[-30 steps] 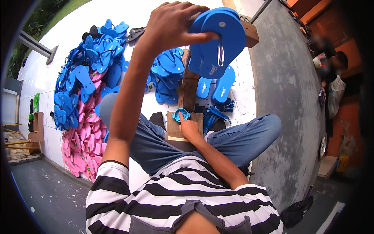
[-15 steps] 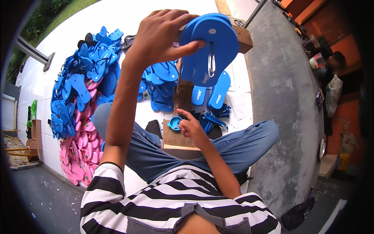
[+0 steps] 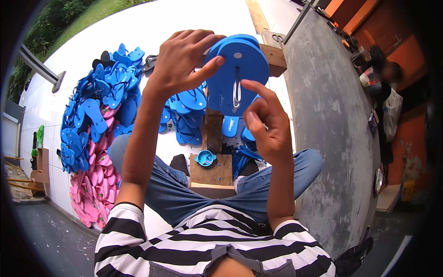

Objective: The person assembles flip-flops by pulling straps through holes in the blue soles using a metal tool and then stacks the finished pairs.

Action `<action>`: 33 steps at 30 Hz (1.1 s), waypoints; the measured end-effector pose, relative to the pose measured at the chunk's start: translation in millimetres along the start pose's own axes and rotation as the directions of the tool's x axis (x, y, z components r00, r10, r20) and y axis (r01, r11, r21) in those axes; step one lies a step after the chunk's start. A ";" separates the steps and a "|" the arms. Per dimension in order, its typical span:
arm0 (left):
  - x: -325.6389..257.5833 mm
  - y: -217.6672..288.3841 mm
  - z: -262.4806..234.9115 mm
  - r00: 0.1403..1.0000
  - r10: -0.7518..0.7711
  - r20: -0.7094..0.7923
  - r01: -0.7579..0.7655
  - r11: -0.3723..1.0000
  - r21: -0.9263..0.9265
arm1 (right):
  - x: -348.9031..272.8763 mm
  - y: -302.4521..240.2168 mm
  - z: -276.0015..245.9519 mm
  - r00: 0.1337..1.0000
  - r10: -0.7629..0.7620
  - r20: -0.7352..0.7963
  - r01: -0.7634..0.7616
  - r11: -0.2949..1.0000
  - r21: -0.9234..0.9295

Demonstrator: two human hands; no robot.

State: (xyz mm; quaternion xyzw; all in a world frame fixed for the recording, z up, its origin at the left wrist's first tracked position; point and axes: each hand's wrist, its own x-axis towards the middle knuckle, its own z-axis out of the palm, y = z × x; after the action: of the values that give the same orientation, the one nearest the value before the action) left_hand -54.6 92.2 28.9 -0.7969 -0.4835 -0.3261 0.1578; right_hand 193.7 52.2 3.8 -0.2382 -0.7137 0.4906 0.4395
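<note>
My left hand (image 3: 184,60) is closed round a pair of blue flip-flop soles (image 3: 254,62), stacked and held up in front of me, its thumb across the near face. A narrow metal loop (image 3: 236,94) sticks out of a dark slot in that face. Close to the loop, my right hand (image 3: 272,127) is raised with its index finger stretched toward it and the other fingers curled; nothing shows in it. Whether the fingertip touches the loop I cannot tell. Below is a small blue bowl (image 3: 205,152) holding little bits, set on a wooden bench (image 3: 218,177) between my legs.
To the left lies a large heap of blue flip-flops (image 3: 94,113) and pink ones (image 3: 99,180). More blue flip-flops (image 3: 189,101) lie behind my left arm. Blue straps (image 3: 244,159) are bundled by my foot. Scissors (image 3: 278,38) rest at the beam's far end.
My right hand has risen from above the bowl to beside the metal loop. My left hand and the soles have shifted slightly left and lower in the view.
</note>
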 end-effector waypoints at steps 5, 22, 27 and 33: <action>0.8 -0.2 -1.5 1.000 -0.004 -0.002 0.004 1.000 -0.005 | 5.7 7.3 3.8 0.991 -0.135 -0.014 0.123 0.937 -0.327; 0.1 5.1 4.4 0.990 -0.063 -0.124 0.062 0.998 -0.016 | 10.5 6.6 13.0 0.962 -0.264 -0.066 0.219 0.894 -0.392; 4.1 7.9 3.3 0.990 -0.093 -0.103 0.089 0.995 -0.034 | 13.0 14.6 28.9 0.975 -0.136 -0.174 0.072 0.941 -0.331; 2.1 11.6 1.8 0.987 -0.102 -0.124 0.107 0.994 0.029 | -16.0 28.1 38.5 0.987 0.042 -0.156 0.039 0.876 0.480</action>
State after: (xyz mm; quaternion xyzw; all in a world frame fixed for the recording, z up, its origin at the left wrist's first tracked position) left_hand -43.2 89.0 29.7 -0.7460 -0.5198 -0.3733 0.1840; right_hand 166.1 32.4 -33.2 -0.1610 -0.5310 0.6320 0.5409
